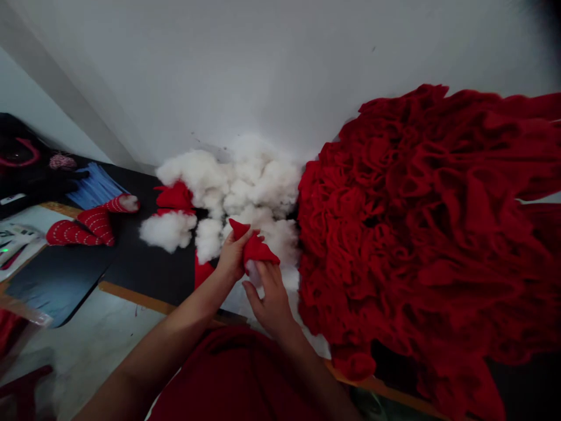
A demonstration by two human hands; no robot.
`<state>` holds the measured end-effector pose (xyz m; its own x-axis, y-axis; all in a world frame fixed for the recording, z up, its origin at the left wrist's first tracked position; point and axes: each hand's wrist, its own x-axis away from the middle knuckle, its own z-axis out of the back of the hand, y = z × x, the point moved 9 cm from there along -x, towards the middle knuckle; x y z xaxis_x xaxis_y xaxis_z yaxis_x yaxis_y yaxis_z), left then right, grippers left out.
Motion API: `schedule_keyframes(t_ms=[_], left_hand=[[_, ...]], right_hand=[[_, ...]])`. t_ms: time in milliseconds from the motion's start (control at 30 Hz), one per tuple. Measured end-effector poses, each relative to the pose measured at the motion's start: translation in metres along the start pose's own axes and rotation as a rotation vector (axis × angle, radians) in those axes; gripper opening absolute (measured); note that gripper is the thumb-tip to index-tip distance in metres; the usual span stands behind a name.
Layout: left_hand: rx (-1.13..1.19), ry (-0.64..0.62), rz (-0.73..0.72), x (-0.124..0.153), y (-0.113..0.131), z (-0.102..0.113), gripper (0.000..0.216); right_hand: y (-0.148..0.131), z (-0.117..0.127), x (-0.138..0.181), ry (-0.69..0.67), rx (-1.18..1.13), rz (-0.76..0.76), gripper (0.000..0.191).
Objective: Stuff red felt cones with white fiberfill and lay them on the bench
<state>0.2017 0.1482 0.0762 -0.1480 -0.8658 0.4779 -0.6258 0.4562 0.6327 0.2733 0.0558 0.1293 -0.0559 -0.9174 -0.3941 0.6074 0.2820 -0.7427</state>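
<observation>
My left hand is closed around a small red fabric pouch, gripping it from the left side. My right hand pinches the pouch's lower edge, where a bit of white stuffing shows at its opening. Both hands hover just in front of a heap of white fibre stuffing on the dark table. Another red pouch lies within the stuffing, partly filled.
A large pile of red fabric pieces fills the table's right side. Red pieces with white stripes lie at the left beside a blue bundle. A white wall stands behind. The table's wooden edge runs near me.
</observation>
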Motion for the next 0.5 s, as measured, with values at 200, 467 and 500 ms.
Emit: schedule_keyframes(t_ms=[200,467,500], left_hand=[[0.070,-0.256,0.125,0.013,-0.003,-0.021,0.032],[0.078,-0.161,0.089,0.012,-0.012,-0.008,0.039],[0.087,-0.156,0.125,0.013,-0.013,-0.010,0.040]], right_hand=[[0.035,0.006,0.000,0.104,-0.184,-0.250,0.019],[0.022,-0.001,0.004,0.149,-0.223,-0.172,0.033],[0.016,-0.003,0.005,0.107,-0.151,-0.077,0.034]])
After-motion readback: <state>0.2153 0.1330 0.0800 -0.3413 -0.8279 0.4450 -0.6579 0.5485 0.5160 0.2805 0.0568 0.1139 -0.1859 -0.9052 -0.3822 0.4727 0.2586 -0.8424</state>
